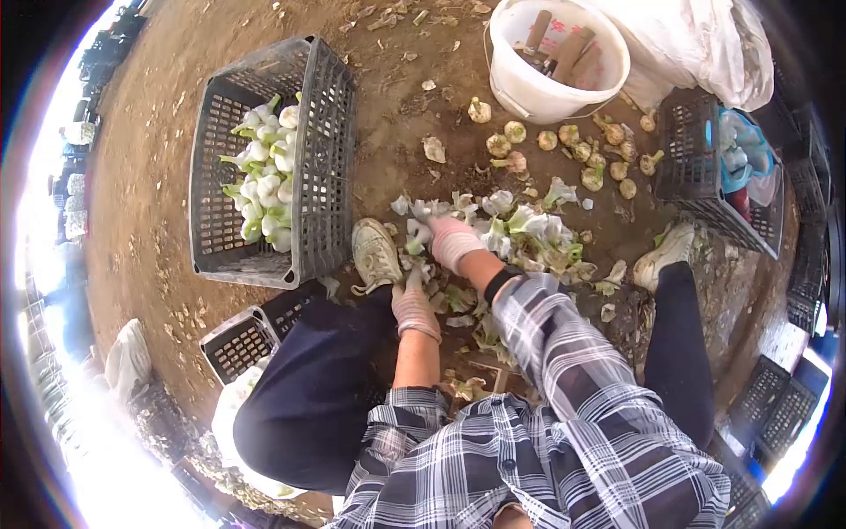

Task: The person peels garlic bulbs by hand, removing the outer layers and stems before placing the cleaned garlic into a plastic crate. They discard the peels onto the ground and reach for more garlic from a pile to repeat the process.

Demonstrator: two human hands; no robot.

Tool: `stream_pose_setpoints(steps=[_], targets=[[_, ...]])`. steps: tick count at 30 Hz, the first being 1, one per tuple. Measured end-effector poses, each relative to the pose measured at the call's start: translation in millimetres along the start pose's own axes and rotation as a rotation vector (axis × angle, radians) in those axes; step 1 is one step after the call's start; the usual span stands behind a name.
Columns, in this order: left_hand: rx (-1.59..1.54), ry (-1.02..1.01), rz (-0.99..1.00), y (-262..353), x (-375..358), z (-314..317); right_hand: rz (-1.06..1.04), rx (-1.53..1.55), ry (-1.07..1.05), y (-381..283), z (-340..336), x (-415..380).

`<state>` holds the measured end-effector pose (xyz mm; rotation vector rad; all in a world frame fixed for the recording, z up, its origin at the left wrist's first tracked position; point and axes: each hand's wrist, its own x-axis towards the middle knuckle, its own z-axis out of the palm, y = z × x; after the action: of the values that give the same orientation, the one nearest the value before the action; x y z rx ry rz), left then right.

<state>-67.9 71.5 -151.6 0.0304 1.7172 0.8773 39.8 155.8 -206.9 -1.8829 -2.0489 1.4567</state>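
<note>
My right hand [453, 242], in a pale pinkish glove, reaches over a pile of peeled garlic leaves and skins [538, 231]. Its fingers are curled, and what they hold is hidden. Just below it and to the left, my left hand [414, 309] wears a similar glove and points up beside my shoe [375, 254]. Its fingertips are closed together among pale scraps, so I cannot make out what is in them. A whitish piece [418, 236] lies between the two hands. To the left, trimmed garlic bulbs [266, 181] with green stems lie in a black plastic crate [324, 167].
Several loose root-end bulbs [592, 159] lie on the dirt floor below a white bucket [520, 104] with wooden-handled tools [573, 55]. A crate [687, 150] with a blue bag [745, 145] stands right. White sacks [696, 44] lie behind. A smaller crate [238, 344] sits near my left leg.
</note>
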Motion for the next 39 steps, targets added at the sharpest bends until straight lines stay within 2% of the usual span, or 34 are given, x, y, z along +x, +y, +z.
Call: stream_pose_setpoints(steps=[2,3,6,8,10,11,14,15,18,19,22,24,25,27,30,31,32,34,35,37,38,39], targets=[[-0.03,-0.06,0.049,-3,-3,5,-0.046,0.331,0.045,11,-4,-15],[-0.056,-0.117,0.086,-6,-1,8,-0.167,0.334,0.178,17,1,-27],[-0.109,-0.273,0.17,-16,-3,15,-0.181,0.505,0.328,9,-17,-92],[-0.231,-0.398,0.286,-15,-22,26,-0.23,0.766,0.454,2,-23,-125],[-0.192,-0.436,0.385,-14,-38,31,-0.249,0.979,0.538,-10,-34,-153],[-0.188,-0.469,0.419,-9,-55,34,-0.177,1.012,0.555,-22,-44,-178],[-0.213,-0.517,0.551,1,-103,41,-0.182,1.073,0.676,-32,-46,-210],[-0.224,-0.527,0.581,2,-118,40,-0.242,0.839,0.819,-38,-52,-222],[-0.234,-0.556,0.602,-3,-140,33,-0.224,0.674,0.921,-34,-53,-235],[-0.22,-0.577,0.623,-4,-147,30,-0.281,0.747,1.003,-34,-55,-235],[-0.227,-0.62,0.611,-5,-162,28,-0.143,1.029,0.823,-27,-74,-243],[-0.283,-0.646,0.554,2,-171,27,-0.267,0.962,0.85,-24,-72,-256],[-0.26,-0.719,0.457,9,-179,23,-0.328,0.927,0.856,-22,-69,-262],[-0.22,-0.684,0.491,2,-176,23,-0.441,0.855,0.869,-19,-62,-273],[-0.192,-0.674,0.548,-7,-182,24,-0.405,0.46,1.015,-22,-61,-286],[-0.187,-0.657,0.563,-7,-189,25,-0.301,0.615,0.908,-30,-68,-297],[-0.184,-0.638,0.578,-6,-194,25,-0.304,0.607,0.913,-30,-67,-299],[-0.145,-0.74,0.634,-10,-170,17,-0.31,0.588,0.924,-30,-65,-301],[-0.124,-0.791,0.66,-13,-157,14,-0.294,0.716,0.911,-25,-64,-296],[-0.171,-0.737,0.636,-9,-185,19,-0.257,0.97,0.874,-14,-64,-281],[-0.195,-0.71,0.624,-7,-195,21,-0.297,0.99,0.825,-12,-63,-286],[-0.177,-0.864,0.626,0,-193,19,-0.337,1.009,0.776,-15,-67,-298]])
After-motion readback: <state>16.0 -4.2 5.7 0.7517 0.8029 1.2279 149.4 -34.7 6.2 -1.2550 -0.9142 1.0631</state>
